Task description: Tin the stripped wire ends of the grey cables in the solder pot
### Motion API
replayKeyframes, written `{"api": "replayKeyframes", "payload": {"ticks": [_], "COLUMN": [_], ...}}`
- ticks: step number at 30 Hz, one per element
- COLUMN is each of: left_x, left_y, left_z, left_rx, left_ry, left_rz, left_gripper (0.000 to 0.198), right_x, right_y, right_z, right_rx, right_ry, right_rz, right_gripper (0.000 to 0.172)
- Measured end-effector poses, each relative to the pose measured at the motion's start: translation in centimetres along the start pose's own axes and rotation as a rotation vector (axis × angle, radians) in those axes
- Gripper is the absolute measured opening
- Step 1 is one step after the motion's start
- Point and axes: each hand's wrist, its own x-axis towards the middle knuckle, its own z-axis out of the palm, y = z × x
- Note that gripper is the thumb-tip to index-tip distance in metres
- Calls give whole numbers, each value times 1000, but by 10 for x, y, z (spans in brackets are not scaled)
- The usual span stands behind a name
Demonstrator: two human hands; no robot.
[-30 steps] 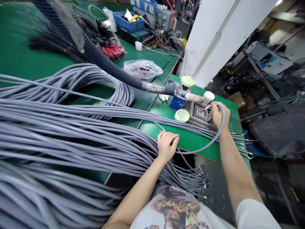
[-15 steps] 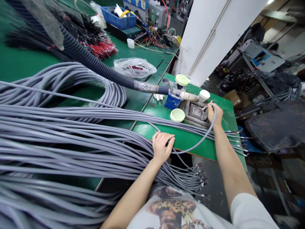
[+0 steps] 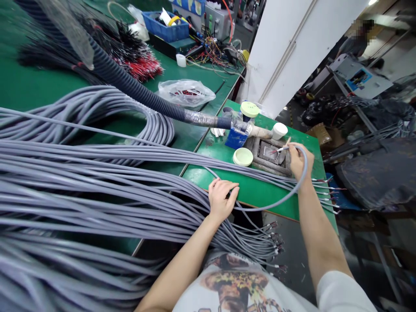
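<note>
My right hand (image 3: 300, 161) pinches a grey cable (image 3: 294, 190) close to its stripped end. Thin bare-ended wires (image 3: 275, 151) stick out of that end to the left, over the shiny square well of a grimy metal pot (image 3: 255, 161). From the right hand the cable bows down and back toward my left hand (image 3: 222, 197). The left hand's fingers curl over the cable at the bench edge, beside a thick bundle of grey cables (image 3: 182, 190). Its fingertips are partly hidden. Below it, several stripped cable ends (image 3: 274, 242) hang past the edge.
A ribbed dark hose (image 3: 130, 84) crosses to a blue box (image 3: 236, 138) beside the pot. Near it stand a pale green lid (image 3: 242, 157), a white cup (image 3: 279, 131) and a yellow-lidded jar (image 3: 249, 109). Coiled cable (image 3: 156, 125) and a plastic bag (image 3: 186, 93) lie leftward.
My right hand has shifted slightly right with the cable, and more of the wire end shows. The left hand keeps its place on the cable.
</note>
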Motion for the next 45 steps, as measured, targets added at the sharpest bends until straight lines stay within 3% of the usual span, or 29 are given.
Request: {"api": "replayKeyframes", "payload": {"ticks": [3,6,9,13,19,25,28,30,33,35,40,45], "left_x": [-3,-11,-19,-24,-32,-36,-35,-35,-35,-35,-34,-27], "left_y": [13,38,63,78,78,82,84,84,84,83,77,74], "left_z": [1,4,7,3,-3,-3,-6,-8,-9,-10,-20,-32], "left_rx": [-185,-522,-879,-1048,-890,-806,-783,-783,-823,-837,-719,-622], "left_ry": [27,-90,-282,-340,-374,-384,-393,-422,-490,-461,-122,-82], "left_rz": [-78,-225,-488,-669,-587,-523,-490,-438,-395,-434,-523,-490], "left_gripper": [12,17,27,25,23,24,24,23,24,20,18,16], "right_x": [-39,-87,-130,-169,-186,-192,-195,-195,-191,-189,-189,-188], "right_y": [-46,-77,-83,-74,-72,-82,-84,-85,-87,-91,-108,-123], "right_z": [-27,-43,-48,-53,-63,-63,-59,-55,-47,-40,-22,-11], "right_rx": [160,338,347,334,497,533,545,649,1017,1182,1136,1032], "right_ry": [-61,-142,-272,-369,-496,-425,-392,-503,-818,-887,-707,-709], "right_rz": [-99,-300,-439,-480,-271,-125,93,322,631,752,749,714], "right_gripper": [22,26,42,55,51,36,20,9,36,40,28,26]}}
